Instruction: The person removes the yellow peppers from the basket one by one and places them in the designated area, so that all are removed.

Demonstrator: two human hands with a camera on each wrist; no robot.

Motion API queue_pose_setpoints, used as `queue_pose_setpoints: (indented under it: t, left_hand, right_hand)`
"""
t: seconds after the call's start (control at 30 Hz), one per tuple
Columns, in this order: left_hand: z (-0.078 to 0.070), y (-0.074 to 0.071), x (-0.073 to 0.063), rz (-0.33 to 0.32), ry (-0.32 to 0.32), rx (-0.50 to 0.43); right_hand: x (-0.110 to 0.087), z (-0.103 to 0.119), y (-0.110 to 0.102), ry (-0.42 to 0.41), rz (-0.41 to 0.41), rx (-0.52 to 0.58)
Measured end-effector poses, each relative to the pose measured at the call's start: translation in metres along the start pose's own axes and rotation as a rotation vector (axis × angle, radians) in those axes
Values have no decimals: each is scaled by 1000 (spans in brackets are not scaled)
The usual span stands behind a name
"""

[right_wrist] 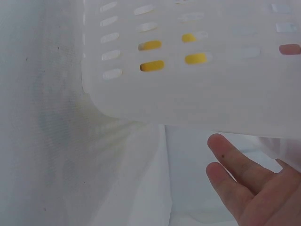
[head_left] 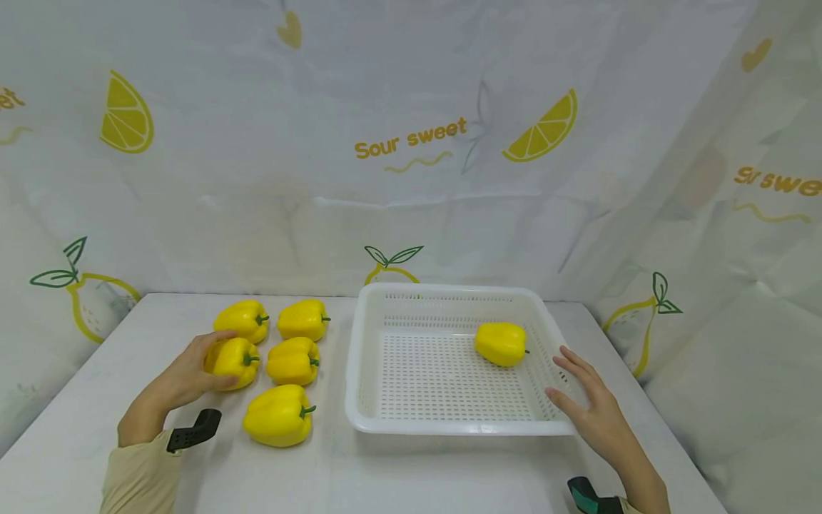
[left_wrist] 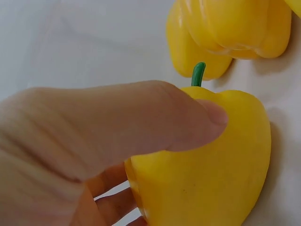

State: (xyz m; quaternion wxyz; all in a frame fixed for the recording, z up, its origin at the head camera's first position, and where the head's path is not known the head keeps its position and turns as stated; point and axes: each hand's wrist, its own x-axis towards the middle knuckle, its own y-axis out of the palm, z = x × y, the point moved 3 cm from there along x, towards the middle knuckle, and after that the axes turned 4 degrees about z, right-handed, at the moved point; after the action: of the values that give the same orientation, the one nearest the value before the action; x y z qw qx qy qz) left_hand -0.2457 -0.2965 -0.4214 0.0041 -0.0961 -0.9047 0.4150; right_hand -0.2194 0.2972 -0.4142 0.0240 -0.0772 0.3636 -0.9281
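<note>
My left hand [head_left: 186, 375] grips a yellow bell pepper [head_left: 236, 360] at the left of the table. In the left wrist view its thumb lies across that pepper, near the green stem [left_wrist: 198, 74], with other fingers round the side. Several more yellow bell peppers, such as the front one [head_left: 277, 417], lie close by. Another bell pepper [head_left: 501, 343] sits inside a white slotted basket [head_left: 449, 428], near its right wall. My right hand [head_left: 597, 410] is at that wall, thumb over the inside and fingers spread. Two fairly straight fingers [right_wrist: 233, 188] show outside the basket in the right wrist view.
A white table [head_left: 411, 478] bears the basket and the peppers. Behind it and on both sides hangs a pale curtain [head_left: 321, 143] printed with lemons and lettering. Black straps [head_left: 195, 430] circle both wrists.
</note>
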Motion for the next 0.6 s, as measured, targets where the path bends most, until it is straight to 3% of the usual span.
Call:
queue_pose_setpoints:
  t: [0.6]
  left_hand:
    - [-3,-2,0,5,28,-17]
  right_hand:
    - [0,-2,1,14,3,-1]
